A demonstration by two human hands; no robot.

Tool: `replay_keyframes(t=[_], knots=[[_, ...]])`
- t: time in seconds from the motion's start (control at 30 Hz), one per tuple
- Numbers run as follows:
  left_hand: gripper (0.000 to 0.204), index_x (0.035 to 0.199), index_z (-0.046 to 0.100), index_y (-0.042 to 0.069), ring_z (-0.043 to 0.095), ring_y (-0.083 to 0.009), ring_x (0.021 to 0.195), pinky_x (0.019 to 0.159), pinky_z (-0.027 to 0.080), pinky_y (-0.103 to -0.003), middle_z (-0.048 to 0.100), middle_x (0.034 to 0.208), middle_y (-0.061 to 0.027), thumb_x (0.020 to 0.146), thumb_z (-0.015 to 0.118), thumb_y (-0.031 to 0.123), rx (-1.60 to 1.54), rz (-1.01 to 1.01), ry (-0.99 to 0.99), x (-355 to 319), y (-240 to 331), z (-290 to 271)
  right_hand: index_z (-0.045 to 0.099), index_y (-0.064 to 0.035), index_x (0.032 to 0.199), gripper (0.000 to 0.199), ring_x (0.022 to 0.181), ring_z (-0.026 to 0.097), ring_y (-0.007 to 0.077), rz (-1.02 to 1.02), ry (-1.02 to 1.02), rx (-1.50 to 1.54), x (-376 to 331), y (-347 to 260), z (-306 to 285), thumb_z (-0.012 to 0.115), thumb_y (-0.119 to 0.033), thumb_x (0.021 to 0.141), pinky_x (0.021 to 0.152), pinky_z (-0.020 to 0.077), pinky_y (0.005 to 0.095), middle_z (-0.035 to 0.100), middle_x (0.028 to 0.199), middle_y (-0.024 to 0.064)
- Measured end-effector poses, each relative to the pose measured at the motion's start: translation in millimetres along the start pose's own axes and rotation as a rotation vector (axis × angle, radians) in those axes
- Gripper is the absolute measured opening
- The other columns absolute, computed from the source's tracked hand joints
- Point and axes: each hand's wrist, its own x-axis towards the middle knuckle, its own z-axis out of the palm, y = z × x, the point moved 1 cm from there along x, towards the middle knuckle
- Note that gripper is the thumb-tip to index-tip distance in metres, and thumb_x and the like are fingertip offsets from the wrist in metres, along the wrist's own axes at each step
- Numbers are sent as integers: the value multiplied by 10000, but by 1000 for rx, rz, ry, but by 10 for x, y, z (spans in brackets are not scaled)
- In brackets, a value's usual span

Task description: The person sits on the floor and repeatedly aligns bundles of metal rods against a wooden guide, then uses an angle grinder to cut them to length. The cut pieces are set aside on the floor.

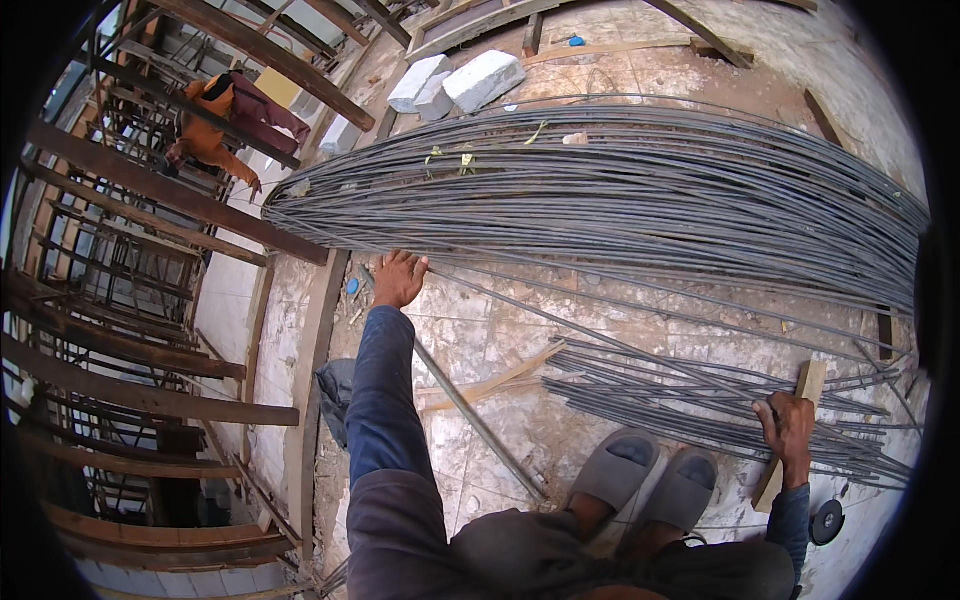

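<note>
My left hand is at the near edge of a long bundle of grey steel rods, close to its bent left end. Its fingers curl over a thin rod that slants away to the right from under the thumb. On the right, my right hand is closed in a fist above a wooden block. What the fist grips is hidden by its fingers. Shorter cut rods lie in a loose pile beside and beneath that hand, crossing the block.
Another person in orange bends near the bundle's left end. Wooden beams border a drop at left. White blocks lie beyond the rods. A metal pipe lies before my sandals; a black disc sits at right.
</note>
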Motion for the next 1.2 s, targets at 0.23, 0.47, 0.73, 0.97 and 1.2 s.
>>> replay_keyframes(t=[0.23,0.47,0.73,0.97,1.2], knots=[[655,1062,714,34,580,-392,1134,1044,380,-511,667,1145,-225,1009,316,552,-12,56,31,129,92,114,592,-40,650,304,510,536,355,-8,18,19,-72,-88,95,776,-234,794,496,386,432,528,574,149],[734,771,736,-25,655,-455,847,805,516,-540,683,810,-280,1001,329,541,-34,-32,5,235,249,-196,582,-40,661,276,501,534,339,-58,99,-9,17,-138,-96,800,-174,763,487,378,424,528,580,133],[685,746,693,-58,616,-497,814,766,471,-560,640,776,-318,998,374,492,-91,7,207,216,96,-413,576,-53,683,273,480,512,315,-150,193,-51,161,-274,-287,808,-183,746,461,353,416,510,578,112],[627,670,674,-42,591,-490,646,648,465,-552,608,660,-289,990,432,439,-111,145,286,92,388,-416,567,-32,712,263,533,499,329,-130,171,-81,123,229,-552,770,-184,783,508,355,414,483,606,129],[509,769,722,1,618,-429,651,647,473,-520,653,669,-210,981,475,393,-227,396,412,-222,1150,-172,518,23,745,332,634,457,329,-15,101,-195,-143,1113,-920,684,-231,879,587,334,421,448,670,157]])
